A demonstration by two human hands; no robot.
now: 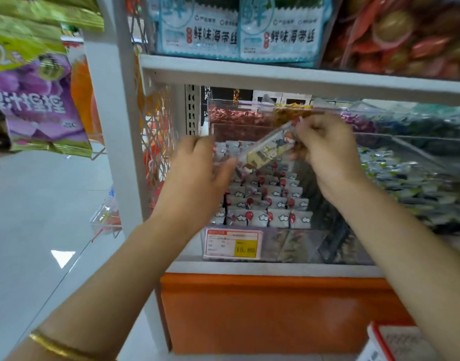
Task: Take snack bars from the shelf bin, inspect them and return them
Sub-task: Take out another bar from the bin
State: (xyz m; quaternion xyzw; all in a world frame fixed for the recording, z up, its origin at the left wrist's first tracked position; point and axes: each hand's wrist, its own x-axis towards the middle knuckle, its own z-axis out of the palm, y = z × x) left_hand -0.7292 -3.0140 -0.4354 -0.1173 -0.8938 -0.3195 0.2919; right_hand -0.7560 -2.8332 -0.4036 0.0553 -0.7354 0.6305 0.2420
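A long snack bar [266, 149] in a pale printed wrapper is held tilted above the clear shelf bin [296, 246]. My right hand [325, 149] pinches its upper right end. My left hand [197, 173] grips its lower left end, fingers curled around it. Below the hands, the bin holds rows of several small grey-white wrapped bars [265, 201] with red and cloud marks, stacked in steps toward the back. The held bar is motion-blurred.
A price label [232, 243] reading 15.80 is fixed to the bin's front. Neighbouring bins hold red candies [234, 117] behind and dark-wrapped snacks [406, 173] to the right. A white shelf board [301, 76] runs just overhead. Hanging purple bags [33, 100] are at left, beside a grey floor.
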